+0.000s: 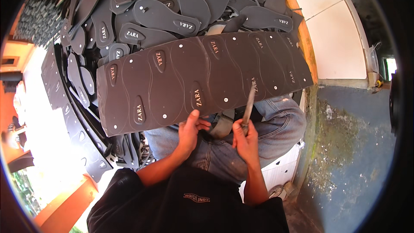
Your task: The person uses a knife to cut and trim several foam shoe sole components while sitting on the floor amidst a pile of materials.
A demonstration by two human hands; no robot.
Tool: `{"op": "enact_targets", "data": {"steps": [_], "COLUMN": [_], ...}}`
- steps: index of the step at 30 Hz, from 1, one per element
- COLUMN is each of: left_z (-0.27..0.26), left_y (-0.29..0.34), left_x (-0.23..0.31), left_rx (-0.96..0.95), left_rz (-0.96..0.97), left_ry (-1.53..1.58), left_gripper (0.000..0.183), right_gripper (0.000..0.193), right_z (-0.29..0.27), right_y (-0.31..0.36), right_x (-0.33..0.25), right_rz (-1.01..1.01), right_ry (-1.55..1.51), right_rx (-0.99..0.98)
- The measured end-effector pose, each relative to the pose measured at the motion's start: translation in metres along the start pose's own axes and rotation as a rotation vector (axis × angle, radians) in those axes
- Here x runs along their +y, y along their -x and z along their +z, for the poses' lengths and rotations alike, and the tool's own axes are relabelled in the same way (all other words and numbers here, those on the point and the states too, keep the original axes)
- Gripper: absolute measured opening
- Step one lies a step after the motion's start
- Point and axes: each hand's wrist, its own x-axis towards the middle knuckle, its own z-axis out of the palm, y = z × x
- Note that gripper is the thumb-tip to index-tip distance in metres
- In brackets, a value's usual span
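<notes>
A long dark sheet (174, 86) of sole material lies slanted across my lap, its left end lower than its right. Sandal-sole outlines are pressed into it, with raised heel pads, printed marks and small white dots. My left hand (188, 133) grips the near edge, thumb on top and the other fingers partly hidden at the underside. In my right hand (246, 142) is a slim knife (249, 105), its narrow blade pointing up and away from me. The blade tip overlaps a printed mark near the sheet's edge; whether it touches cannot be made out.
A heap of loose cut soles (185, 2) rises beyond the sheet. More uncut sheets (73, 123) lie at the left, near a tall stack of dark pieces (43, 13). A stained blue-grey wall surface (353, 146) and white tiles (334, 30) stand at the right.
</notes>
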Motion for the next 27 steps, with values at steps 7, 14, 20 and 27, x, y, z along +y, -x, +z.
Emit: {"op": "enact_targets", "data": {"steps": [7,14,20,27], "left_z": [0.032,0.07,0.063,0.07], "left_y": [-0.01,0.018,0.01,0.013], "left_x": [0.002,0.01,0.006,0.017], "left_rx": [0.167,0.15,0.125,0.104], "left_rz": [0.034,-0.035,-0.126,-0.154], "left_ry": [-0.055,0.029,-0.044,0.012], "left_gripper": [0.029,0.027,0.026,0.027], "right_gripper": [0.018,0.015,0.01,0.004], "right_z": [0.009,0.006,-0.001,0.005], "right_y": [0.03,0.044,0.044,0.041], "right_x": [0.007,0.007,0.002,0.012], "right_rz": [0.057,0.089,0.055,-0.021], "right_ry": [0.355,0.376,0.459,0.474], "right_rx": [-0.059,0.006,0.062,0.065]}}
